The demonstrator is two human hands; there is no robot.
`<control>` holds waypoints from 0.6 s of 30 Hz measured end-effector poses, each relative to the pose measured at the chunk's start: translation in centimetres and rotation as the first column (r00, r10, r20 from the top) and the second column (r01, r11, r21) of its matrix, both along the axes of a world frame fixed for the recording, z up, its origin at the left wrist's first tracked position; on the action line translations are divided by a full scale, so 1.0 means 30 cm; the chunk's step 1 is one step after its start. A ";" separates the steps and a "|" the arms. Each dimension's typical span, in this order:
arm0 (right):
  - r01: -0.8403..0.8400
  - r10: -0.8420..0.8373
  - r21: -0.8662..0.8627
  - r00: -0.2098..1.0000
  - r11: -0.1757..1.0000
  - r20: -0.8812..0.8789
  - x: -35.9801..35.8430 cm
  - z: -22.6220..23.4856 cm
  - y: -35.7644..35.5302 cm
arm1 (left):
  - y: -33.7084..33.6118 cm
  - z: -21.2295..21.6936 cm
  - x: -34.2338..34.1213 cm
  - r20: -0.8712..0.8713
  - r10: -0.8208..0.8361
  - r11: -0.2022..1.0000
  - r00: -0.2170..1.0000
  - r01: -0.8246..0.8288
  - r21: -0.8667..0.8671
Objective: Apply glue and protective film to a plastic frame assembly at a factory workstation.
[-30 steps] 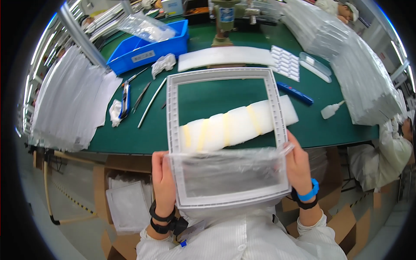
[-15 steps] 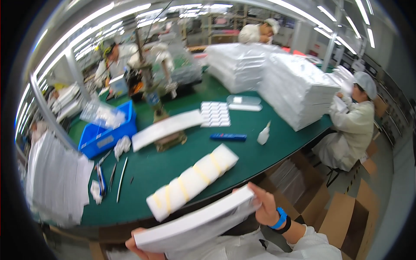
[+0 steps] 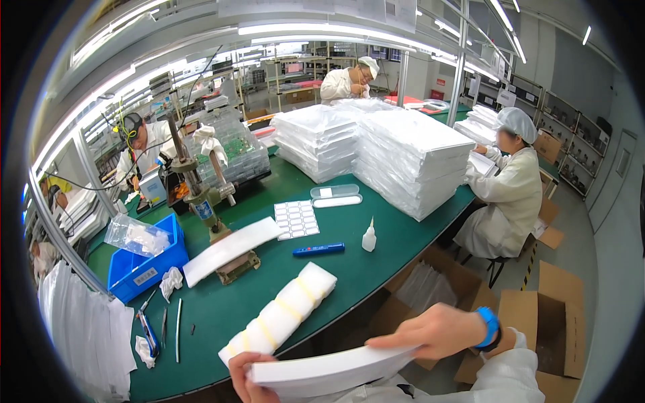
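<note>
A long white slab [image 3: 329, 369] with a thick edge lies across my lap in front of the table's near edge. I cannot tell whether it is a box or a stack of sheets. My left hand [image 3: 250, 377] is closed around its left end, fingers over the near-left corner. At its right end, my right hand [image 3: 433, 334] grips it, fingers extended along the top; the thumb is hidden. Just beyond, on the green table, lies a white foam roll [image 3: 279, 312] bound with yellowish tape.
Around the green table [image 3: 222, 316] are a blue bin [image 3: 148, 265], a hand press [image 3: 201, 201] with a white strip [image 3: 232, 252], a label sheet [image 3: 295, 220], a blue pen-like tool [image 3: 318, 249], a dropper bottle [image 3: 369, 236] and wrapped stacks [image 3: 410, 158]. Cartons [image 3: 551, 322] stand right; co-workers sit nearby.
My view has tilted up and turned right, so the table things sit further left. My right hand has shifted from the slab's end corner to lie over its top; my left hand still holds its end.
</note>
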State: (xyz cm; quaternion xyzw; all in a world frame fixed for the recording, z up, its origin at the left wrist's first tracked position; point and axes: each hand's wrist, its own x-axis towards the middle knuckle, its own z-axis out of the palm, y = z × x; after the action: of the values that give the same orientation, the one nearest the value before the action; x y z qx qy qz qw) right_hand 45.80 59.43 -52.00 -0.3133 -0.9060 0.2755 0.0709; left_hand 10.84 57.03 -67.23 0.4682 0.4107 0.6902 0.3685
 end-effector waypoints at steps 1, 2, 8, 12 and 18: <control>0.022 -0.028 0.098 0.997 0.995 0.065 0.056 0.038 0.004 | 0.025 0.047 0.023 0.050 -0.137 0.989 0.989 0.133 0.068; 0.112 -0.094 0.181 0.990 0.977 -0.106 0.127 0.049 0.015 | 0.053 0.072 0.041 0.118 -0.166 0.978 0.979 0.148 0.147; 0.708 -0.678 -0.416 0.119 0.571 -0.726 0.607 0.176 0.010 | 0.089 0.106 -0.084 -0.094 0.064 0.957 0.994 -0.034 0.289; 0.501 -0.627 -0.585 -0.102 0.638 -0.772 0.637 0.223 0.313 | 0.056 0.087 -0.182 -0.323 0.140 0.985 0.936 -0.098 0.144; 0.351 -0.626 -0.743 -0.400 0.569 -0.669 0.982 0.228 0.995 | 0.108 0.043 -0.179 -0.573 0.250 0.959 0.780 -0.118 0.258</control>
State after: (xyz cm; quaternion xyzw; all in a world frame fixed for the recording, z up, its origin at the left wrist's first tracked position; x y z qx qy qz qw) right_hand 75.25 89.26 -45.17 -0.3930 -0.2694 0.4251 0.7696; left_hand 5.47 60.28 -65.93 0.6556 0.4757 0.5781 0.0988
